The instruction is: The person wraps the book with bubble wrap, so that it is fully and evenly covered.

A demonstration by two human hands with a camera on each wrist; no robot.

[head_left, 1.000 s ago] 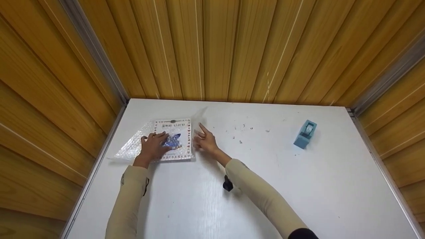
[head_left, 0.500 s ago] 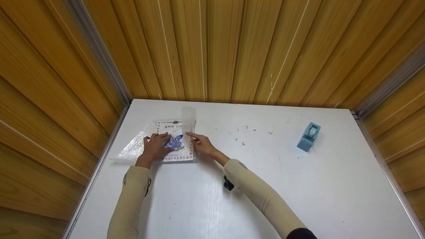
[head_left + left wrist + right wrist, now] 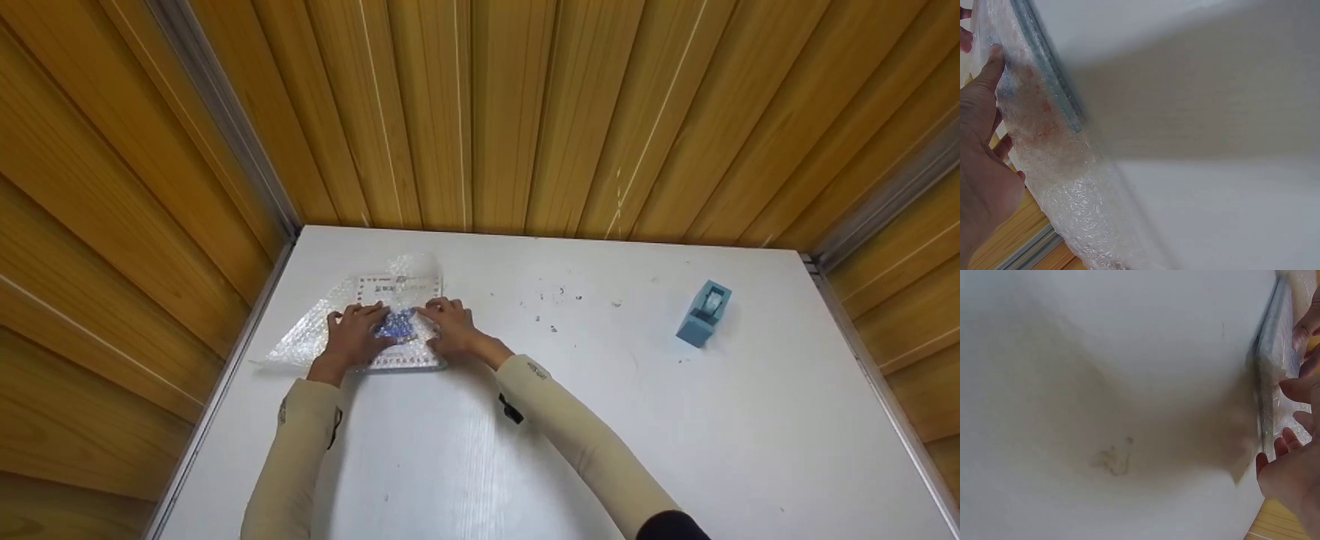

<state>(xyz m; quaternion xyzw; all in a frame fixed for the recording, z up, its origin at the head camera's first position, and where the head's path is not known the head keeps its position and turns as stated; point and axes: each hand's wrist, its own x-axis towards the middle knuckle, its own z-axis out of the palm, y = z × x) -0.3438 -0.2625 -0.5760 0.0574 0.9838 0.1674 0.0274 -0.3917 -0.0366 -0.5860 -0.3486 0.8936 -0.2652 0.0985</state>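
A flat book (image 3: 373, 285) with a red-dotted border and a blue picture lies at the left of the table, wrapped in clear bubble wrap (image 3: 306, 335). My left hand (image 3: 355, 337) rests with spread fingers on its left part. On the right part, my right hand (image 3: 451, 327) presses a flap of the wrap onto the cover. In the left wrist view, the left thumb (image 3: 995, 55) lies on the wrapped cover. The right wrist view shows the right hand (image 3: 1292, 467) at the book's edge, fingers slightly bent. Part of the cover is hidden under the hands.
A blue tape dispenser (image 3: 703, 315) stands at the right of the white table (image 3: 600, 420). Small dark marks (image 3: 553, 328) dot the tabletop near its middle. Wood-panelled walls (image 3: 495, 112) enclose the back and sides.
My right hand has moved left, folding the wrap's right flap over the book and coming down on it. The left hand has stayed on the book.
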